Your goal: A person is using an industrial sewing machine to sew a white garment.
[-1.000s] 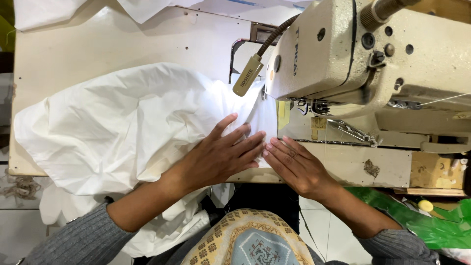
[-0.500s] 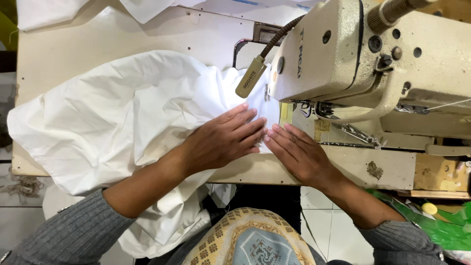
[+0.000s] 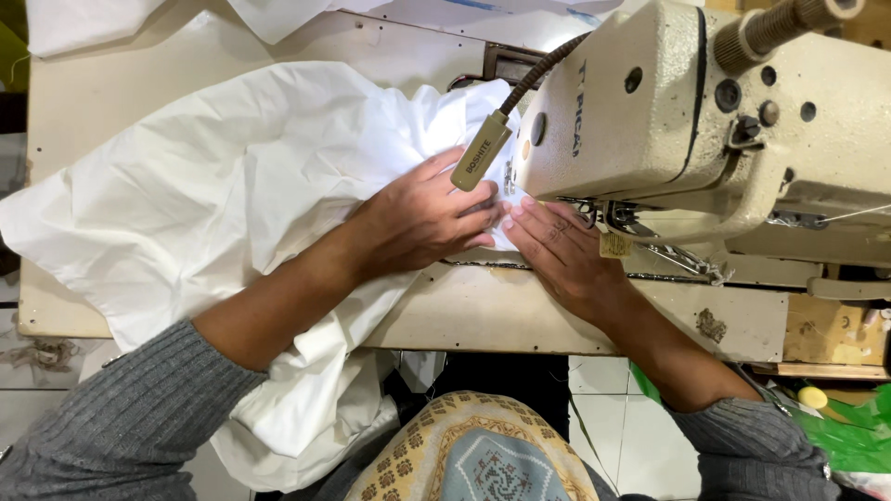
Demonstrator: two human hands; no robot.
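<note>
A large crumpled white cloth (image 3: 213, 195) covers much of the sewing table and hangs over its near edge. My left hand (image 3: 422, 223) lies flat on the cloth, fingers pressed down close to the needle area. My right hand (image 3: 557, 250) rests beside it, palm down, fingertips touching the cloth's edge under the head of the cream sewing machine (image 3: 705, 121). The fingertips of both hands almost meet. The needle itself is hidden behind a small lamp on a flexible neck (image 3: 483, 153).
The wooden table top (image 3: 501, 311) shows below my hands. More white fabric (image 3: 111, 23) lies at the far left. A green plastic bag (image 3: 835, 436) sits at the lower right, above a tiled floor. A patterned cloth (image 3: 473, 455) covers my lap.
Both hands have slid forward along the cloth toward the machine's needle area, and the cloth has bunched up further behind it. The view has moved closer.
</note>
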